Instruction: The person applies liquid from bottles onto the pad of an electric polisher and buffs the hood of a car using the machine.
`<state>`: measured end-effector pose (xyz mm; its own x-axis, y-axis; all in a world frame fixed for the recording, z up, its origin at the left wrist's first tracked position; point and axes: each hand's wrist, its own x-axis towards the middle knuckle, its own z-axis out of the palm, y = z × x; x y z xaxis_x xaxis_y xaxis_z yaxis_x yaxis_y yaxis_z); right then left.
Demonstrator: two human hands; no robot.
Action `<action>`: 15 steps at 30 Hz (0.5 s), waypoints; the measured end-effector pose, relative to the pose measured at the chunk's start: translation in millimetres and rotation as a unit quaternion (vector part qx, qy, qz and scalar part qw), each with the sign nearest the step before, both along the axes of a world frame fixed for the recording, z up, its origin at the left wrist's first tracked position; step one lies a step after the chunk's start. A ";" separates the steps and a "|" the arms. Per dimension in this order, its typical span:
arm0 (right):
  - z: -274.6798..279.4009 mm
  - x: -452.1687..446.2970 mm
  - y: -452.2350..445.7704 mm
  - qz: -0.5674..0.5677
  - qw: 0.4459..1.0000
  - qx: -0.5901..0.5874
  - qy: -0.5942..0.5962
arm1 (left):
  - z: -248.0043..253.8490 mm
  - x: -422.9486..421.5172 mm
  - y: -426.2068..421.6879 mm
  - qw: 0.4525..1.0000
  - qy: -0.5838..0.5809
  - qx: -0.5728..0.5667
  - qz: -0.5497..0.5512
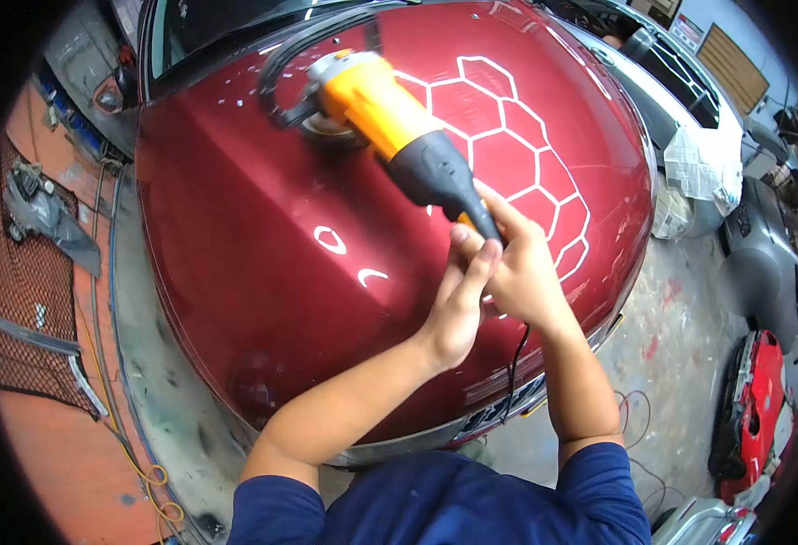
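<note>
A yellow and black car polisher (390, 118) is held out over the glossy dark red car hood (262, 300). Its round pad (331, 132) faces down at the far left part of the hood; whether it touches the paint is hard to tell. My right hand (521, 272) is closed around the narrow black rear end of the polisher. Against that same end, my left hand (458, 304) presses with its thumb up, fingers partly hidden behind the tool. A black cord (515, 372) hangs down below my hands past the front of the hood.
White hexagon-shaped light reflections show on the hood. Left of the car, an orange surface (35, 454) carries black netting and a plastic bag (54, 218); hoses (144, 472) run along the floor. To the right stand a paper-masked white car (703, 168) and a red body part (760, 400).
</note>
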<state>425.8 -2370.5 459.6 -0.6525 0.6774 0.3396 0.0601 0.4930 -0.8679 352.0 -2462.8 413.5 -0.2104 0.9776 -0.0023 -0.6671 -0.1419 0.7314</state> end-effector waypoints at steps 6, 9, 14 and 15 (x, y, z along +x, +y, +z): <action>2.4 21.7 -8.2 0.072 0.997 0.032 -0.009 | -37.9 34.8 -5.1 0.995 0.049 -0.014 0.089; -2.3 30.2 -5.5 0.076 0.996 0.037 -0.018 | -42.8 43.5 -0.6 0.993 0.052 -0.020 0.101; -6.8 37.1 4.6 0.006 0.999 0.040 -0.013 | -48.0 46.8 20.5 0.995 0.046 -0.019 0.089; -9.5 36.1 8.0 -0.011 0.999 0.035 -0.001 | -41.7 47.3 27.4 0.995 0.037 -0.014 0.094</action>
